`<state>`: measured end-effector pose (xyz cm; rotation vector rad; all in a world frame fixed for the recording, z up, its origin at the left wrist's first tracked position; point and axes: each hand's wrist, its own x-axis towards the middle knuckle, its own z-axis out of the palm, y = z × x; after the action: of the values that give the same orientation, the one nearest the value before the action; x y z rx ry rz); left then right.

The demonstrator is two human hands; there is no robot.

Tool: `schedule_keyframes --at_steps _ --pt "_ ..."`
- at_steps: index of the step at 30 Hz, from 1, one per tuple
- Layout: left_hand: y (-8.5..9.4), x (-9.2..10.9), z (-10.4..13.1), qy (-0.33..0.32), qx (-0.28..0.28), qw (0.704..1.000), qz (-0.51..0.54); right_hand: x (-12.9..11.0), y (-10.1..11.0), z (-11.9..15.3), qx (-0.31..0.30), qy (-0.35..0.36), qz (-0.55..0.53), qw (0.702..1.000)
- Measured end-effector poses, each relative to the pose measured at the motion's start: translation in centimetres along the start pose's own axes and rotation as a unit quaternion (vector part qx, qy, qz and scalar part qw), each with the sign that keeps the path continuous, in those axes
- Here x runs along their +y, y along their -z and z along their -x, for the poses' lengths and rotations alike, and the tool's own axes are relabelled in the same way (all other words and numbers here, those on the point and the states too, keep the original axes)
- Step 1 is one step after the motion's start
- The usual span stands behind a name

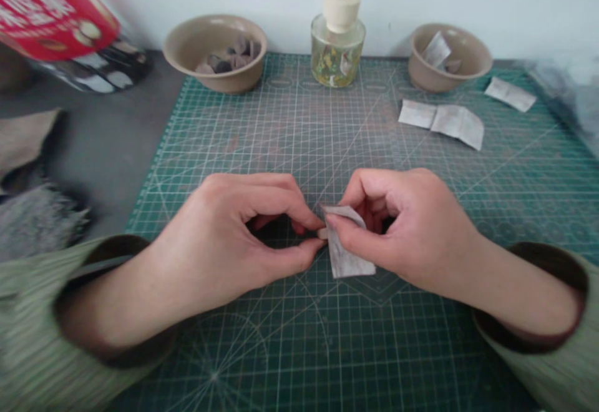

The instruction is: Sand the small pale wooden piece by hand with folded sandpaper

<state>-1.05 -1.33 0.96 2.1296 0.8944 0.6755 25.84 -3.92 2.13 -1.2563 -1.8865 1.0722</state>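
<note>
Over the middle of the green cutting mat (299, 337), my left hand (248, 231) pinches a small pale piece (322, 233) between thumb and fingertips. Only a short part of that piece shows; its right end is hidden by a greyish paper piece (352, 261). My right hand (402, 225) grips this paper, thumb on its near face and fingers behind it. The two hands almost meet at the paper's left edge.
A tan bowl (180, 50) with dark lumps stands back left, a glass diffuser bottle (337, 50) back centre. Back right are another tan bowl (475, 62) and paper pieces (456, 122). A red package (51, 12) and grey fabric (37, 225) lie left.
</note>
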Motion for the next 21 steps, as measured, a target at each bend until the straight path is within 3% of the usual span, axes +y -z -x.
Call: schedule_keyframes --at_steps 21 --pt "-0.15 -0.04 -0.03 -0.010 0.004 1.000 0.000 0.23 -0.24 0.33 0.014 0.040 0.031 0.999"
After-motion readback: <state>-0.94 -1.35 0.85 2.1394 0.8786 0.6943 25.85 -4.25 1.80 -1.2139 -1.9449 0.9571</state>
